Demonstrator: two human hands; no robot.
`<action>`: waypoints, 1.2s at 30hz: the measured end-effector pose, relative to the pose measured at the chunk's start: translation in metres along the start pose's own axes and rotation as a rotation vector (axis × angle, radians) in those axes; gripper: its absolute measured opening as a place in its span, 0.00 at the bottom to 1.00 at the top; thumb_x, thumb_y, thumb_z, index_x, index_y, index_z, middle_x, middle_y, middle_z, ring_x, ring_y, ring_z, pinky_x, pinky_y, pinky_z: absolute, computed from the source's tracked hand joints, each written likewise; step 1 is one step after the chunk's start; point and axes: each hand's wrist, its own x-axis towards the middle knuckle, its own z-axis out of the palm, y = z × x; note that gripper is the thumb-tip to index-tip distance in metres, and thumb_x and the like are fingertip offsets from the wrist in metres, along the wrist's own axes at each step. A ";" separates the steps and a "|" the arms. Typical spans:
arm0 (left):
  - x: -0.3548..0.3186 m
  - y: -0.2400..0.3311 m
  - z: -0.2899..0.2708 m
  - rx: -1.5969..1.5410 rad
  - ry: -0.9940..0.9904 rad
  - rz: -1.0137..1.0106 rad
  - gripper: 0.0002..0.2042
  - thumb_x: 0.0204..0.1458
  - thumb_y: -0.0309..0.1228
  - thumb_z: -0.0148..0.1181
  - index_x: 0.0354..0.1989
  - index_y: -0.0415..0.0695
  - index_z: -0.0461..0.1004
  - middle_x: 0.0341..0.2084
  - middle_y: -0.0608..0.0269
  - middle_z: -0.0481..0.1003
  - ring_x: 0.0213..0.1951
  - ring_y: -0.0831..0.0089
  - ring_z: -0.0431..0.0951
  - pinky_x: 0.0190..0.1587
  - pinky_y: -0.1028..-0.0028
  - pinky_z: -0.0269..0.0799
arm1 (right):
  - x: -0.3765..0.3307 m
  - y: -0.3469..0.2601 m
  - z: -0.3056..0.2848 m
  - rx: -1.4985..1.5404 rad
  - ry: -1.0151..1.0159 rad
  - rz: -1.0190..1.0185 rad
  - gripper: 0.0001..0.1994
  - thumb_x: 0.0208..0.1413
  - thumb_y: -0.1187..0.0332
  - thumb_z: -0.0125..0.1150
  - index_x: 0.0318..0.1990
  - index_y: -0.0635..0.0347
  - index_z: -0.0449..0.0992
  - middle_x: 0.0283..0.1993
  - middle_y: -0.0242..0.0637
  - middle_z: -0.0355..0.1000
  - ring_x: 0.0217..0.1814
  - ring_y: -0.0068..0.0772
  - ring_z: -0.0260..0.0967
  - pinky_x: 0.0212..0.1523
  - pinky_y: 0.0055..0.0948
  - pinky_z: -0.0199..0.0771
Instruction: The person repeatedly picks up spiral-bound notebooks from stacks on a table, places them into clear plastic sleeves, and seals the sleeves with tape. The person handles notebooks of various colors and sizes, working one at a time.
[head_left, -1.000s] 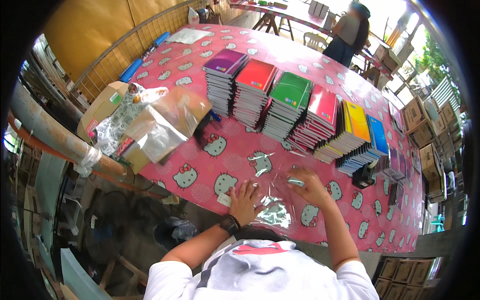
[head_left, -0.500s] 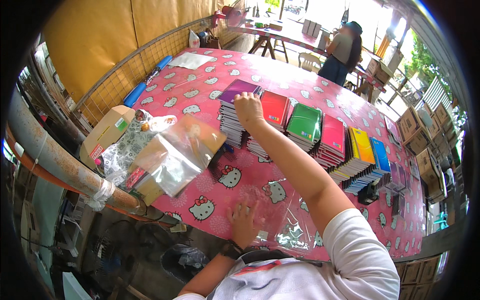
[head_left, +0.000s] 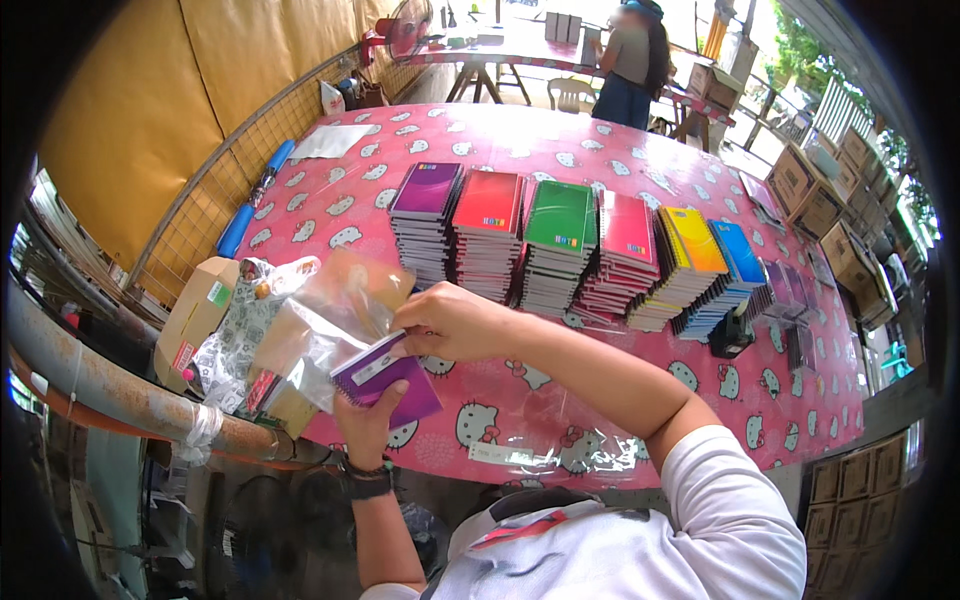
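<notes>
A purple spiral notebook (head_left: 415, 395) with a white label is in my hands, tilted over the table's near left part. My left hand (head_left: 365, 425) grips its lower side, thumb across the cover. At its upper edge, my right hand (head_left: 450, 318) pinches with bent fingers; the fingertips are partly hidden. Clear plastic sleeves (head_left: 310, 340) lie just beyond and left of the notebook. Behind my right arm stand notebook stacks in a row: purple (head_left: 427, 188), red (head_left: 488, 198), green (head_left: 562, 212), pinkish red (head_left: 628, 226), yellow (head_left: 693, 240) and blue (head_left: 733, 250).
Under everything is a pink patterned table cover (head_left: 500, 130). A small black object (head_left: 732, 335) stands by the blue stack. A rusty pipe (head_left: 130, 375) runs along the left. Cartons (head_left: 805, 185) are piled at right. Someone (head_left: 630, 65) stands near a far table.
My right hand has come back from the purple stack toward me and left. A purple notebook is now between both hands, and my left hand has lifted off the table. The view has shifted.
</notes>
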 end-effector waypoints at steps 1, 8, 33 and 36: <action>-0.005 0.001 0.004 -0.044 0.000 0.004 0.25 0.42 0.30 0.69 0.48 0.36 0.68 0.40 0.58 0.74 0.40 0.70 0.75 0.45 0.72 0.70 | -0.001 -0.005 -0.006 0.097 -0.114 0.072 0.17 0.46 0.61 0.65 0.39 0.64 0.75 0.37 0.47 0.72 0.43 0.47 0.70 0.42 0.39 0.70; -0.031 -0.052 0.082 -0.678 -0.087 -0.378 0.13 0.53 0.28 0.56 0.46 0.40 0.68 0.38 0.62 0.74 0.38 0.70 0.76 0.41 0.70 0.74 | -0.009 0.092 -0.039 -1.075 0.198 0.410 0.23 0.46 0.68 0.60 0.52 0.60 0.66 0.40 0.39 0.70 0.50 0.41 0.66 0.48 0.47 0.64; -0.053 -0.159 0.195 -0.069 -0.569 -0.313 0.20 0.46 0.27 0.63 0.48 0.37 0.68 0.37 0.57 0.77 0.37 0.71 0.77 0.40 0.71 0.72 | -0.137 0.101 -0.063 -1.309 0.436 0.451 0.15 0.50 0.68 0.54 0.47 0.49 0.73 0.38 0.29 0.72 0.48 0.31 0.64 0.47 0.37 0.59; -0.048 -0.174 0.193 -0.066 -0.611 -0.358 0.18 0.46 0.26 0.62 0.46 0.36 0.69 0.37 0.58 0.76 0.37 0.71 0.76 0.40 0.72 0.72 | -0.135 0.101 -0.070 -1.200 0.438 0.348 0.11 0.49 0.70 0.54 0.40 0.49 0.76 0.33 0.28 0.72 0.45 0.31 0.65 0.46 0.36 0.58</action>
